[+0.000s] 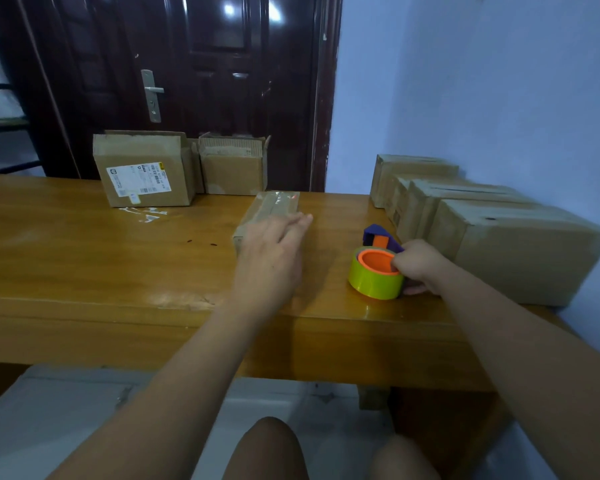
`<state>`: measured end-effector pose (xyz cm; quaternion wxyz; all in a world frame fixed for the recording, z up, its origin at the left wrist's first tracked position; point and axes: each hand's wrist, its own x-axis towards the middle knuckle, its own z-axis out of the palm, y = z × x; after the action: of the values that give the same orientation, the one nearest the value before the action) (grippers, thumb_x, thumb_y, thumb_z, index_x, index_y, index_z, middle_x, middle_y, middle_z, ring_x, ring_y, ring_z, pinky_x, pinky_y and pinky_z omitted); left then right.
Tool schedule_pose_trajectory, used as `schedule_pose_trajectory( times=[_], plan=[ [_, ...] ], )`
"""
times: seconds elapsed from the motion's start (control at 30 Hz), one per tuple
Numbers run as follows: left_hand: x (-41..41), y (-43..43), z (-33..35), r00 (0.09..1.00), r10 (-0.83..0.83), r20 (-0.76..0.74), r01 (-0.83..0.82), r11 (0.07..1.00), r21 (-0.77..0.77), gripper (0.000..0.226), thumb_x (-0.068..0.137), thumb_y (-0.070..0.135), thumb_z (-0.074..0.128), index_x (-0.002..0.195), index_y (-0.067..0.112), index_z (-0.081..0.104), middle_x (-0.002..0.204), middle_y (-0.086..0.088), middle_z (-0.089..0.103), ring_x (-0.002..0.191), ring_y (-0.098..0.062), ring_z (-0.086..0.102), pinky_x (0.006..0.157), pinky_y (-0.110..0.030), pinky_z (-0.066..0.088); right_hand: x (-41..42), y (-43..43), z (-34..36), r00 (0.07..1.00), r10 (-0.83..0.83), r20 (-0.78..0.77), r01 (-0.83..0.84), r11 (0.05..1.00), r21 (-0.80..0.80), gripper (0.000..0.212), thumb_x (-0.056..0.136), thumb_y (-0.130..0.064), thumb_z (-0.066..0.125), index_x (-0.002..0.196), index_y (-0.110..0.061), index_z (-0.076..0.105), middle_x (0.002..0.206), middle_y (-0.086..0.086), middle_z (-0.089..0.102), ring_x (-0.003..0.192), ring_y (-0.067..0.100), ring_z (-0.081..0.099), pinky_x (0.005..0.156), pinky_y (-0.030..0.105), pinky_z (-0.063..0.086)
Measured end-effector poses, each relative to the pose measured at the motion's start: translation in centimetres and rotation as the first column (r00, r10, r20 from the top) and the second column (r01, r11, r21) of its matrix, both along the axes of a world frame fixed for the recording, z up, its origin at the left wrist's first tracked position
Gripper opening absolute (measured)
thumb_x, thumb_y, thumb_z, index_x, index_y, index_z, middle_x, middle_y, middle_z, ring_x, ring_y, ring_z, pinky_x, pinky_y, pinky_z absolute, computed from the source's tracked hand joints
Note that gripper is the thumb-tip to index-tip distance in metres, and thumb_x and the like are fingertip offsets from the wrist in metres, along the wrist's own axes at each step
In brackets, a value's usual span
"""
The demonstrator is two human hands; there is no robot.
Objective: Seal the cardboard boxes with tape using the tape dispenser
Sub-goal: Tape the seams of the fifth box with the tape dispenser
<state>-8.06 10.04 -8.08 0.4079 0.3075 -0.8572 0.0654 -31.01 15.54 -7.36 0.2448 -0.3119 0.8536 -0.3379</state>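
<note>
The left hand (271, 251), fingers straight and together, reaches over the small brown cardboard box (274, 206) at mid-table, its top glossy with tape (contact unclear). The right hand (420, 266) curls round the purple-and-orange tape dispenser with yellow-green roll (376, 271), near right. Next, probably: set this box aside and fetch an unsealed one.

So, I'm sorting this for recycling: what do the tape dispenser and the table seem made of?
The tape dispenser looks like matte plastic, given its uniform purple and orange colour. The table seems varnished wood: grain shows under a glossy, reflective coat.
</note>
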Motion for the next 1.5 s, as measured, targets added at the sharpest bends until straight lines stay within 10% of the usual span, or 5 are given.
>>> schedule_pose_trajectory(
  times=[0.2,0.37,0.73,1.17,1.5],
  plan=[
    [-6.3,3.9,-3.3,0.889,0.005,-0.458,0.386,0.53,0.755,0.035,0.096,0.021,0.051,0.131,0.015,0.054,0.122,-0.002,0.062,0.111,-0.015,0.057,0.101,-0.036,0.044,-0.2,0.8,-0.9,0.999,-0.03,0.03,0.033,0.992,-0.12,0.031,0.091,-0.008,0.05,0.121,-0.01,0.052,0.118,0.016,0.05,0.101,0.037,0.053,0.065,0.041,0.055],
    [-9.2,4.2,-3.3,0.661,0.386,-0.643,0.649,0.137,0.749,0.043,0.097,0.019,0.051,0.138,0.01,0.042,0.132,-0.01,0.053,0.12,-0.022,0.05,0.107,-0.04,0.038,0.2,1.5,-1.7,0.999,-0.044,-0.005,0.042,0.976,-0.216,0.024,0.09,-0.011,0.052,0.113,-0.015,0.054,0.111,0.012,0.055,0.098,0.035,0.056,0.074,0.048,0.058],
    [-10.0,2.8,-2.6,0.554,0.55,-0.626,0.689,0.121,0.715,0.064,0.088,0.056,0.053,0.134,0.014,0.042,0.122,-0.008,0.059,0.11,-0.024,0.057,0.101,-0.043,0.043,3.0,3.4,-3.2,0.904,-0.138,-0.405,-0.104,0.848,-0.52,0.025,0.089,0.004,0.046,0.106,-0.011,0.036,0.08,0.004,0.05,0.066,0.024,0.05,0.047,0.022,0.03],
    [-7.9,2.8,-2.8,0.534,0.594,-0.602,0.733,0.031,0.68,0.053,0.086,-0.002,0.06,0.13,0.013,0.033,0.089,-0.017,0.063,0.06,-0.018,0.054,0.058,-0.029,0.044,2.9,6.2,-3.5,0.895,0.255,-0.366,-0.435,0.68,-0.591,0.072,0.077,-0.018,0.072,0.122,-0.054,0.029,0.113,-0.009,0.05,0.102,0.015,0.056,0.078,0.024,0.049],
    [-6.2,4.0,-0.4,0.771,0.275,-0.574,0.451,0.399,0.798,0.049,0.085,0.001,0.061,0.129,0.016,0.044,0.086,0.0,0.065,0.083,-0.02,0.066,0.084,-0.043,0.055,2.9,8.0,-2.2,0.606,0.162,-0.778,-0.641,0.679,-0.358,0.074,0.084,-0.052,0.058,0.142,-0.043,0.013,0.13,0.009,0.046,0.101,0.009,0.044,0.071,0.009,0.034]
  ],
)
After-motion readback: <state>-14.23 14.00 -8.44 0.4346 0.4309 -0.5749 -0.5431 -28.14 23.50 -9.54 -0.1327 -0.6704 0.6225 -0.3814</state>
